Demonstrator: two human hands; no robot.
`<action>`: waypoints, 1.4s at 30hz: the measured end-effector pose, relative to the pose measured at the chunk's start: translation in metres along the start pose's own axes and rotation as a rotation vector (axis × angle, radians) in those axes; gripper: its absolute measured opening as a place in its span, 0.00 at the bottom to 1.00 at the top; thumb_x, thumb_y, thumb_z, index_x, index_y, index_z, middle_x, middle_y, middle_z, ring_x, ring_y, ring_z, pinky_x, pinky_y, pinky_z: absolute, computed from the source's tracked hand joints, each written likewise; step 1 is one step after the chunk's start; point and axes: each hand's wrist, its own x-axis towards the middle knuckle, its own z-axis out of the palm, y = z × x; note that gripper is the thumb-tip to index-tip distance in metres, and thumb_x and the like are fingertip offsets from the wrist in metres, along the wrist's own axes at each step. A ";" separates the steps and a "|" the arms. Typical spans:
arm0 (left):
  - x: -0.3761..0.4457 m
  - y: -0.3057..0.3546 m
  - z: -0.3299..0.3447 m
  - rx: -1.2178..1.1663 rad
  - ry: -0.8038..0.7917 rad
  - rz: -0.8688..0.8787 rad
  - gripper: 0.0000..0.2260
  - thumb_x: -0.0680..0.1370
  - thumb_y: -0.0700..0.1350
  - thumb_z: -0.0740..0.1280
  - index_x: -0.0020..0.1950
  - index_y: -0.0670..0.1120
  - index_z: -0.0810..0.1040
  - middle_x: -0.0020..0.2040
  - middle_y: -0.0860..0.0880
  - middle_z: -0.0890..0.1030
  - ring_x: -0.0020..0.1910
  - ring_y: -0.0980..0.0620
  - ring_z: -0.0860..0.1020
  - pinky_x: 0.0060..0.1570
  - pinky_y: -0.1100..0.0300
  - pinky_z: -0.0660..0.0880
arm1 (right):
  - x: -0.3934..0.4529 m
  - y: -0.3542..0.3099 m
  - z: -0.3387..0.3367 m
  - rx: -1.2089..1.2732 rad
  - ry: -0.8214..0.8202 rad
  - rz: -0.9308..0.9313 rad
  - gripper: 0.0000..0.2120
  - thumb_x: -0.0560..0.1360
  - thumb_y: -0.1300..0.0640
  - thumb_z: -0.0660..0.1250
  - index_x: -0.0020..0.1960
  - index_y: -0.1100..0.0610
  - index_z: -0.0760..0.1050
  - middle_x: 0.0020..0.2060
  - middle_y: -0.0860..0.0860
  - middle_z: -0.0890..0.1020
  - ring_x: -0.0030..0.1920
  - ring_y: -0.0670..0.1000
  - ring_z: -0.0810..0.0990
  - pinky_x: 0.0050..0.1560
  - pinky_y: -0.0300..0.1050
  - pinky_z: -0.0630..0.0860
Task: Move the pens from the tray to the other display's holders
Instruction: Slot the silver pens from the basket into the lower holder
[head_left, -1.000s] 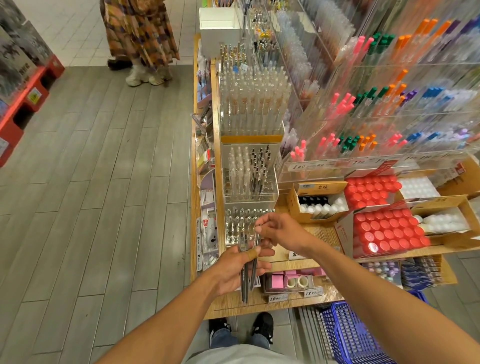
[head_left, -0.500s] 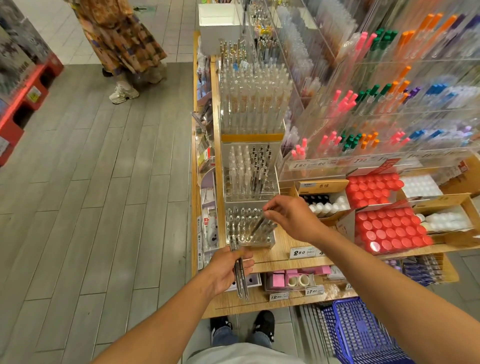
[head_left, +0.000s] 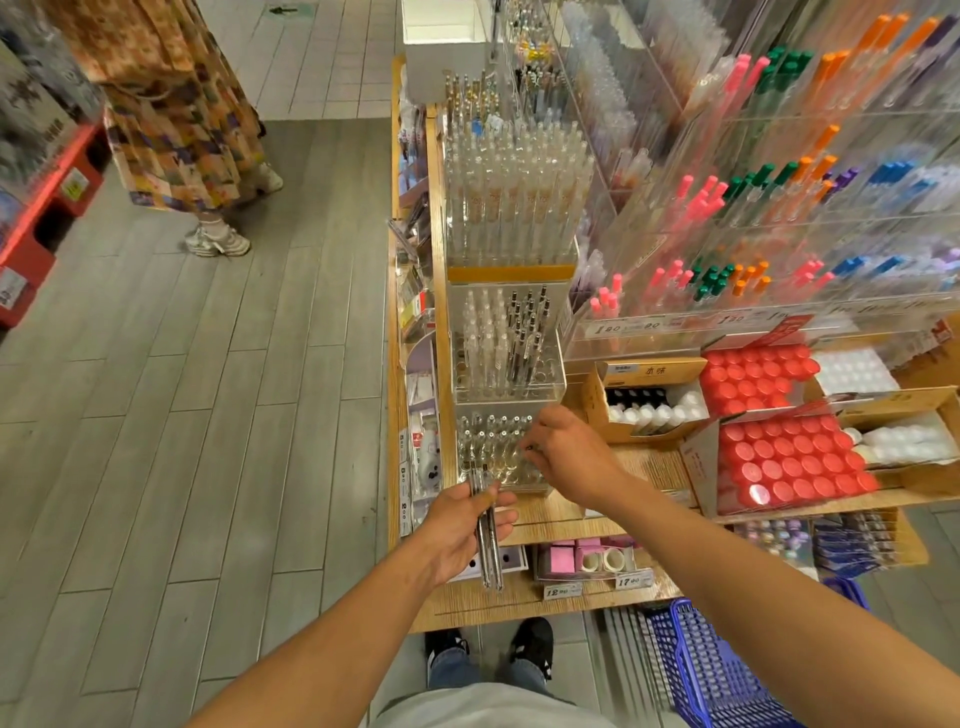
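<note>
My left hand (head_left: 464, 525) grips a small bundle of dark pens (head_left: 488, 551) that point down over the lower shelf. My right hand (head_left: 569, 454) hovers at the right front of the clear acrylic pen holder (head_left: 485, 447), fingertips pinched on the top of one pen that stands in a hole of the holder. Several other pens stand in the holder's rear rows. A taller clear holder (head_left: 506, 358) with white and black pens stands just behind it.
A person in a patterned skirt (head_left: 171, 104) stands on the grey floor at the upper left. Boxes of red-capped bottles (head_left: 789, 457) sit right of the holders. A blue basket (head_left: 717, 670) stands at the lower right. Tiered pen racks (head_left: 779, 182) rise at the right.
My right hand carried one pen from the bundle forward and lowered it into the clear holder. My left hand dropped slightly with the remaining pens. The person at the upper left walked closer.
</note>
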 end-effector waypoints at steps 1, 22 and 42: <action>-0.001 0.000 0.001 -0.009 -0.009 0.002 0.07 0.82 0.37 0.64 0.59 0.39 0.75 0.47 0.43 0.87 0.44 0.45 0.86 0.45 0.53 0.84 | 0.000 -0.003 0.001 -0.025 0.009 0.010 0.07 0.77 0.58 0.68 0.52 0.56 0.83 0.47 0.50 0.80 0.52 0.52 0.77 0.50 0.48 0.77; -0.015 0.011 0.010 -0.038 -0.206 0.097 0.10 0.83 0.42 0.60 0.60 0.39 0.78 0.52 0.41 0.84 0.45 0.49 0.84 0.45 0.56 0.81 | -0.007 -0.014 -0.018 0.982 -0.112 0.489 0.05 0.75 0.59 0.71 0.48 0.59 0.77 0.41 0.55 0.80 0.40 0.51 0.80 0.43 0.44 0.79; 0.001 0.019 0.006 0.691 0.388 0.741 0.12 0.81 0.38 0.66 0.63 0.47 0.75 0.54 0.52 0.79 0.45 0.59 0.77 0.43 0.70 0.72 | -0.016 -0.012 0.002 0.292 0.123 0.170 0.09 0.77 0.57 0.68 0.57 0.56 0.76 0.43 0.49 0.82 0.42 0.47 0.80 0.43 0.43 0.79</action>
